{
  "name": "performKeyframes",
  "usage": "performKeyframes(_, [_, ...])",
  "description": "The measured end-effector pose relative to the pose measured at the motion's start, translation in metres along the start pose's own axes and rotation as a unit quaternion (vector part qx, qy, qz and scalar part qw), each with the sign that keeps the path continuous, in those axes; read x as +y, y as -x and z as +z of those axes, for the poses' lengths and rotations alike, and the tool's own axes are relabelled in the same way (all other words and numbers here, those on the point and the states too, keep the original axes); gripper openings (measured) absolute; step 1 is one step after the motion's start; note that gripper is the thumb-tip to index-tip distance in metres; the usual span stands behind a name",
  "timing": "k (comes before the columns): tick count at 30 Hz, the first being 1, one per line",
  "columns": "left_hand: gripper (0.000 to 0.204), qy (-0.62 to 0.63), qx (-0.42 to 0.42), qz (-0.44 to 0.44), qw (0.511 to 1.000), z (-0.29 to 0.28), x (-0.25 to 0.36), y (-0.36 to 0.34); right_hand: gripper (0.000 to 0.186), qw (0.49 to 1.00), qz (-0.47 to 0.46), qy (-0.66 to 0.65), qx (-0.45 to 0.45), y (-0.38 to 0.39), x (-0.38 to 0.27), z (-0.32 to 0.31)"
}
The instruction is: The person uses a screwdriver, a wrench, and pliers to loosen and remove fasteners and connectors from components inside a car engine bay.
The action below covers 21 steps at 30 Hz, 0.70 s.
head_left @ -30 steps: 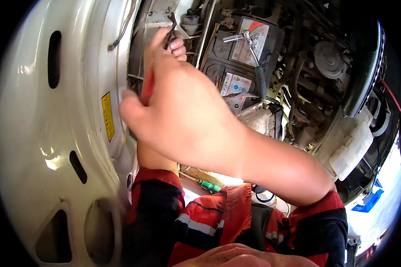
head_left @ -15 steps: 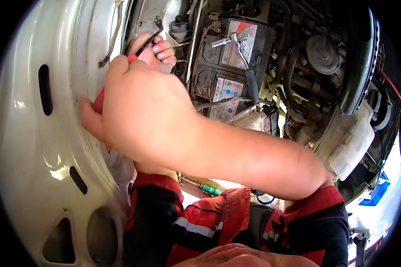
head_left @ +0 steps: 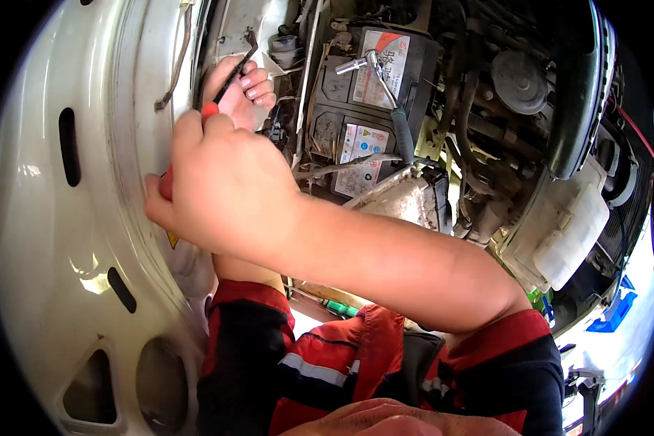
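My right forearm crosses to the left, and my right hand (head_left: 229, 174) is closed round the red handle of a tool. Its thin black shaft (head_left: 230, 83) points away from me and ends in a bent tip. Beyond the right hand is my left hand (head_left: 253, 93), its fingers curled beside the shaft and part of its palm showing. Whether those fingers grip the shaft or something else is hidden. Both hands work in the gap between a white car body panel (head_left: 36, 225) and the engine bay. The right hand covers most of the handle.
A ratchet wrench (head_left: 398, 120) lies on the car battery (head_left: 407, 80) right of my hands. Hoses and a round metal cover (head_left: 519, 81) are farther right, with a whitish plastic tank (head_left: 574, 236) nearer. A green-handled tool (head_left: 339, 309) lies by my torso. A blue bin (head_left: 616, 309) is at far right.
My right hand has drawn slightly nearer to me with the red-handled tool. The left hand stays by the shaft, and the whole view has shifted a little.
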<state>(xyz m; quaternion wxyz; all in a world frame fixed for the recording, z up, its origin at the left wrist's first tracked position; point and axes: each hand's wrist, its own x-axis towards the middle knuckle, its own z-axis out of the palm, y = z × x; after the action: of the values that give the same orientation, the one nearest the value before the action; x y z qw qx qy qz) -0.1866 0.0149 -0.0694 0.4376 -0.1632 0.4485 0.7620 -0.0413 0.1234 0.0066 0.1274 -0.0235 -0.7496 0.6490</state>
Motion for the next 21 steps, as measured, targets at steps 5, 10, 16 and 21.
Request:
performKeyframes(5, [0.020, -0.028, 0.010, 0.047, 0.998, -0.024, 0.001, 0.019, 0.059, 0.998, -0.065, 0.027, 0.009, 0.026, 0.009, 0.022])
performKeyframes(10, [0.023, -0.033, -0.016, 0.054, 0.998, -0.027, -0.005, 0.018, 0.071, 0.995, -0.066, 0.052, -0.061, 0.036, 0.016, 0.021])
performKeyframes(16, [0.022, -0.101, 0.094, 0.092, 0.986, -0.023, -0.005, 0.019, 0.071, 0.994, -0.061, 0.060, -0.075, 0.051, 0.036, 0.013])
performKeyframes(21, [0.028, -0.301, 0.217, 0.165, 0.914, -0.005, 0.000, 0.006, 0.071, 0.996, -0.045, 0.033, -0.071, 0.044, 0.031, -0.008])
